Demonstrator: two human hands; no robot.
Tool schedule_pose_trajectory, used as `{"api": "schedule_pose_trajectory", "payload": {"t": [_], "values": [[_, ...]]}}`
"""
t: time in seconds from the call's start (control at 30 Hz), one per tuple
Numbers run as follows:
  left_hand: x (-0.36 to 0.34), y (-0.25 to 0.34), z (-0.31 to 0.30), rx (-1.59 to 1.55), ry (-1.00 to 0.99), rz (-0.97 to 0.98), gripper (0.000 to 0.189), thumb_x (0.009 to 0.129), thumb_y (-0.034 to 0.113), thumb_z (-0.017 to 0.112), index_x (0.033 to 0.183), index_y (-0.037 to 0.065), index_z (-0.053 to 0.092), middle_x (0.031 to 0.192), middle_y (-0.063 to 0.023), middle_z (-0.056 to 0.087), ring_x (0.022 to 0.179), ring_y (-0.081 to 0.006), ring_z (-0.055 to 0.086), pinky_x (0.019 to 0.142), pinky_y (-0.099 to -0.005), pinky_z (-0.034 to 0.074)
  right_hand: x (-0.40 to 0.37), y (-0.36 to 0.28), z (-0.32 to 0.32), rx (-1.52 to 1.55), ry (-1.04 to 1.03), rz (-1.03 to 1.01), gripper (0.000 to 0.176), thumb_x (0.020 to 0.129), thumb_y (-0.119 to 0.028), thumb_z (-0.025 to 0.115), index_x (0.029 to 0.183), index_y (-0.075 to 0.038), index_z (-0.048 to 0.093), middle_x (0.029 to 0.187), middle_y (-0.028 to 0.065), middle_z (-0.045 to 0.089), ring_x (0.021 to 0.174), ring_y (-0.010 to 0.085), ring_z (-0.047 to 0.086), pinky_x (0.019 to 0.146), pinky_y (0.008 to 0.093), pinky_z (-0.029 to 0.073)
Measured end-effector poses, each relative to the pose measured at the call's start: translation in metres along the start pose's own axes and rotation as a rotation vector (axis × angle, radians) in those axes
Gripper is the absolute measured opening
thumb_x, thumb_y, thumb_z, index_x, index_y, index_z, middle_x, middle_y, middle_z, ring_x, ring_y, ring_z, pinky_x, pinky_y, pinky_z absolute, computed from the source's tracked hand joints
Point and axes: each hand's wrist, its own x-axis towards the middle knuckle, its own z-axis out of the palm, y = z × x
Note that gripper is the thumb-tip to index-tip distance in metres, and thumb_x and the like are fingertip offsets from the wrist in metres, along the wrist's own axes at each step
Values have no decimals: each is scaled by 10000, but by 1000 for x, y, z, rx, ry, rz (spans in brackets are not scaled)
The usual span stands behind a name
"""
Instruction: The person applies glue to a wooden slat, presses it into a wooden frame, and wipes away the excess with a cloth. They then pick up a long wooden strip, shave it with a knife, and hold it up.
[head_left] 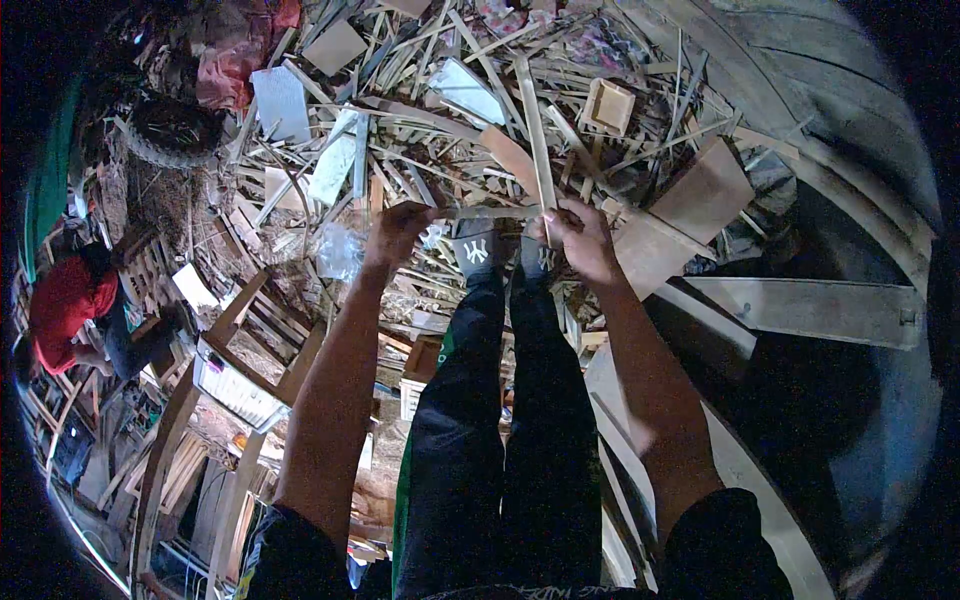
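Observation:
My left hand (402, 238) is closed around one end of a short thin wooden strip (490, 212), which spans level in front of my shoes. The strip's other end reaches my right hand (585, 240). There, my thumb and fingers grip the lower end of a long, narrow wooden slat (537, 135) that points away from me over the scrap pile. The two pieces cross at my right fingertips, roughly at a right angle. Below them show my dark shoes (477, 250) with white logos.
Scrap wood (430, 160) covers the ground ahead. A small wooden box (608, 107), a brown board (690, 210) and a tire (172, 130) lie around. To the left, a person in a red top (70, 305) bends down. A wide plank (800, 308) juts in at right.

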Motion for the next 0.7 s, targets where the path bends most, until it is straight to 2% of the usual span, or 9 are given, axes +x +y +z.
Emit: {"api": "schedule_pose_trajectory", "payload": {"t": [0.03,0.07,0.13,0.2,0.33,0.4,0.5,0.57,0.7], "values": [[2,-4,-1,-135,-16,96,329,898,273,713,1102,17,677,906,-66,703,759,-117,631,618,-263,505,-1,-3,0,-26,17,-25,176,960,-113,611,992,58,625,857,119,695,701,168,678,627,278,574],[4,-8,-1,-134,-16,96,329,898,273,713,1102,17,677,906,-66,703,759,-117,631,618,-263,505,-2,-6,0,-52,33,-50,181,965,-118,604,992,59,627,829,111,696,701,172,683,625,279,571],[-4,14,7,-179,39,156,286,958,186,626,1198,32,612,1009,-75,698,812,-163,657,669,-289,533,-2,-11,-1,-76,81,-43,179,969,-117,598,1000,57,626,828,109,694,698,172,683,629,281,574],[-2,19,8,-230,46,177,297,955,168,630,1219,37,598,1033,-77,696,822,-163,659,686,-291,533,-2,-19,-3,-104,126,-36,178,972,-117,593,1008,54,626,828,108,692,696,171,683,633,283,578],[1,22,7,-381,18,239,304,951,138,634,1234,38,587,1087,-81,691,845,-168,662,735,-296,533,1,-27,-7,39,148,36,186,993,-114,570,1049,51,633,868,91,684,720,158,666,692,309,578],[5,24,7,-359,38,223,292,947,133,642,1217,33,600,1085,-86,694,853,-167,664,744,-296,533,5,-25,-10,-11,171,-24,183,975,-97,586,1076,56,601,820,99,680,707,176,684,628,297,592],[8,24,10,-347,77,276,277,945,131,648,1198,23,617,1048,-88,702,845,-164,665,731,-300,533,11,-19,-8,34,221,-6,185,960,-94,608,1082,45,598,793,99,682,661,175,679,630,297,587],[11,22,12,-382,138,344,246,945,89,624,1151,-43,601,907,-100,696,772,-163,658,710,-284,530,15,-18,-7,13,231,-1,179,954,-94,616,1071,41,599,782,96,682,642,175,676,631,296,585],[0,32,10,-372,187,331,224,942,60,620,1134,-55,613,885,-93,699,773,-154,654,712,-274,522,15,-34,5,-82,250,-46,154,943,-95,631,1019,34,598,749,89,676,615,168,671,591,293,576]]}}
